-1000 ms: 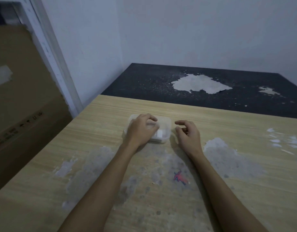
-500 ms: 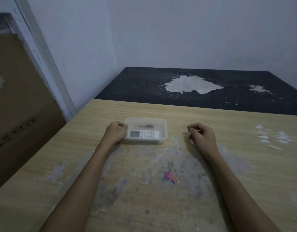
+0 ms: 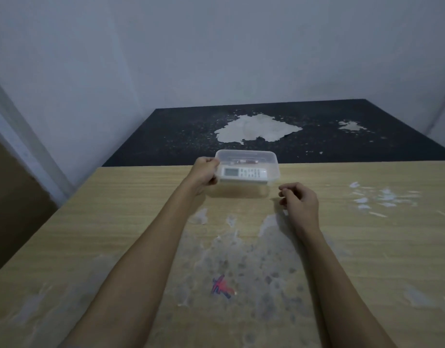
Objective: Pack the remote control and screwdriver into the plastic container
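A clear plastic container (image 3: 273, 164) is held a little above the wooden table (image 3: 116, 222), with its shadow below it. Inside lie a white remote control (image 3: 244, 172) with a small screen at its left end and, behind it, a screwdriver (image 3: 244, 161) with a reddish handle. My left hand (image 3: 204, 172) grips the container's left end. My right hand (image 3: 300, 199) rests on the table to the right of the container, fingers loosely curled, holding nothing.
Beyond the wooden table's far edge lies a dark surface (image 3: 367, 146) with pale worn patches. Walls close off the back and left. A brown cardboard box (image 3: 10, 197) stands at the left. A red and blue mark (image 3: 221, 287) sits on the near tabletop.
My left hand slid from the container's top to its left end, then lifted the container and carried it farther away. My right hand drew off to the right.
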